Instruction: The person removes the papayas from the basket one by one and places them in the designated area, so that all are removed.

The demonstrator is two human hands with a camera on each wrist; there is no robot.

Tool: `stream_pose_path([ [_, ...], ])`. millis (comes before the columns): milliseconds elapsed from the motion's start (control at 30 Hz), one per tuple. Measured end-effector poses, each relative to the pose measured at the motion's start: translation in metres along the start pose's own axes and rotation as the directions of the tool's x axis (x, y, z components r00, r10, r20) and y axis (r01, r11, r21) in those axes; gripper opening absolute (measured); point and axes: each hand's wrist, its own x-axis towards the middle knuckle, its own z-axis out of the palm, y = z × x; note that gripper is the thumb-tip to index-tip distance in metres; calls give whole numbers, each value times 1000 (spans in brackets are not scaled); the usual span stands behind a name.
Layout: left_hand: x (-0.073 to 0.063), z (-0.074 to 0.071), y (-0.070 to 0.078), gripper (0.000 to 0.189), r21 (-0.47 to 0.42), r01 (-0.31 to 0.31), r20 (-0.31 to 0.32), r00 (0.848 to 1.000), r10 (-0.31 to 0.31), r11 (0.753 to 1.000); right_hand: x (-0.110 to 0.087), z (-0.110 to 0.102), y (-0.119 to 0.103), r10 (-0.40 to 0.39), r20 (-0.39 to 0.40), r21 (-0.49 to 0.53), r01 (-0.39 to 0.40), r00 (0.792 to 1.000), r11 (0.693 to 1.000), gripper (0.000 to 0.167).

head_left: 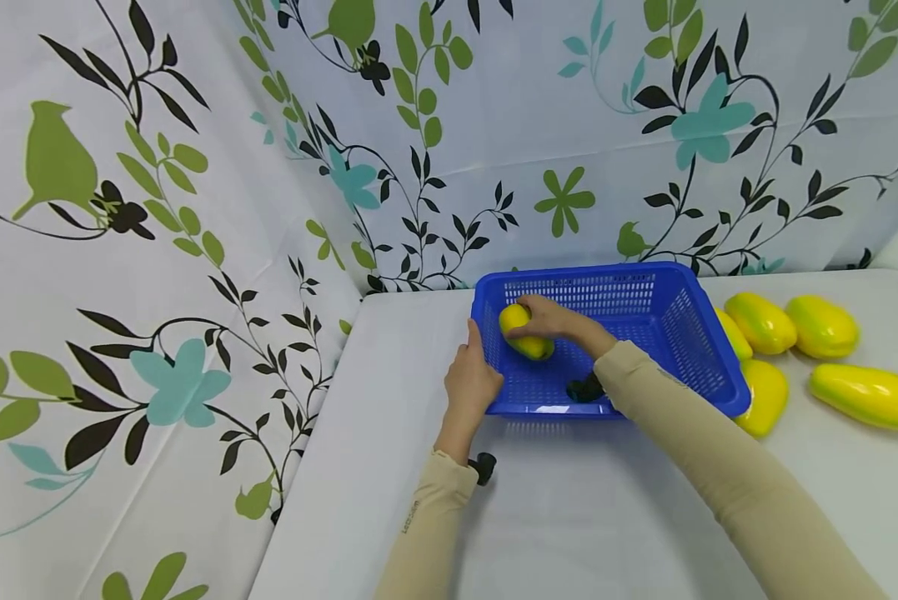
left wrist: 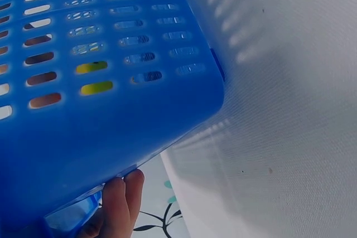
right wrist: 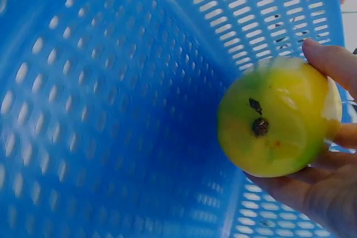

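A blue plastic basket [head_left: 584, 410] with slotted walls stands on the white table. My left hand [head_left: 473, 379] grips its left rim; in the left wrist view the fingers [left wrist: 124, 199] lie along the rim's edge. Inside the basket, at the left end, my right hand [head_left: 549, 321] holds a glossy yellow-green fruit [head_left: 527, 343]. In the right wrist view the fruit [right wrist: 273, 118] shows a dark stem spot, with my thumb on one side of it and fingers on the other.
Several more yellow-green fruits [head_left: 760, 323] lie to the right of the basket, one of them long [head_left: 869, 396]. Some sit close against its right wall. A patterned curtain [head_left: 449, 167] hangs behind and to the left of the table [head_left: 411, 350].
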Motion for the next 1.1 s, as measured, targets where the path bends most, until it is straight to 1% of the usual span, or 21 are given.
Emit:
stream_pose_path([
  [133, 0, 0, 0, 90, -1, 0, 1, 1000, 0, 1000, -13, -12, -3, -34, -20, -32, 34, 999, 999, 71],
  [333, 3, 1, 0, 90, -38, -22, -14, 1000, 21, 999, -39, -39, -6, -70, -95, -63, 64, 993, 996, 78],
  [400, 2, 2, 0, 89, -44, -22, -17, 1000, 22, 999, -49, -45, -6, -81, -100, -86, 72, 992, 994, 82],
  [533, 0, 4, -1, 90, -42, -17, -19, 1000, 16, 999, -74, -56, -2, -107, -103, -114, 95, 989, 989, 83],
  [700, 1, 5, -2, 89, -49, -21, -37, 999, 19, 999, -105, -72, 8, -89, -162, -101, 73, 983, 992, 82],
  [867, 0, 5, -1, 89, -57, -12, -29, 1000, 11, 998, -133, -85, 24, -46, -217, -85, 28, 975, 996, 84],
  [967, 0, 6, -1, 88, -53, -12, -24, 1000, 11, 999, -147, -91, 35, -31, -248, -71, 14, 968, 997, 84],
  [1100, 0, 6, 0, 87, -57, -19, -26, 1000, 17, 998, -161, -96, 46, -30, -278, -71, 11, 960, 997, 83],
])
